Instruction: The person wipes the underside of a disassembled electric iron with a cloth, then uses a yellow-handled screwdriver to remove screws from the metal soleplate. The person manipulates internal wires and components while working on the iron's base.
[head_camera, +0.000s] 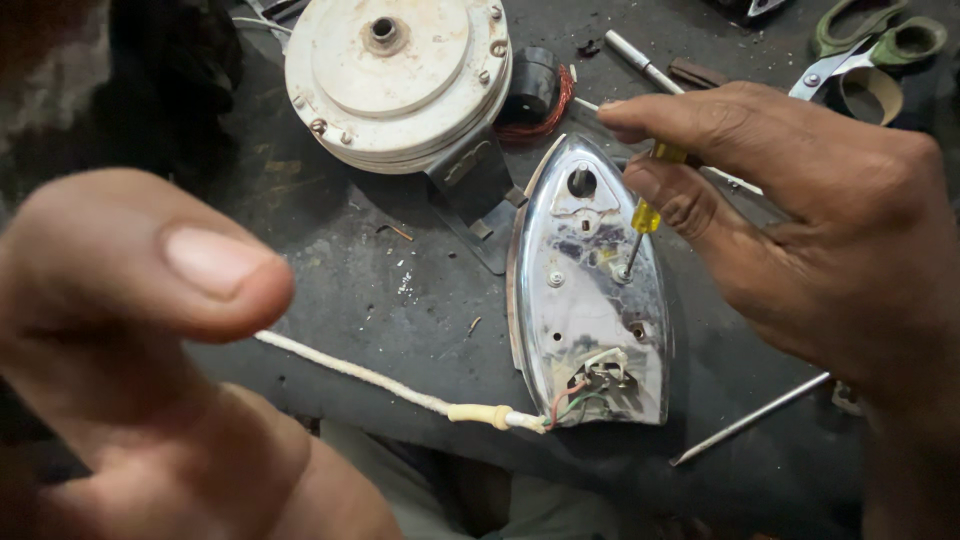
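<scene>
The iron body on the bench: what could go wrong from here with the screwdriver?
1. The right hand alone works the yellow screwdriver on the shiny iron body; the left hand is off it, so the body may slide.
2. If the tip slips, it could strike the exposed wires.
3. The white cord runs off the bench edge; a tug may pull the iron.

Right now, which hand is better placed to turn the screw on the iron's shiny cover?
Right hand: it holds the yellow screwdriver, tip at the iron cover. Left hand is raised, apart.
</scene>
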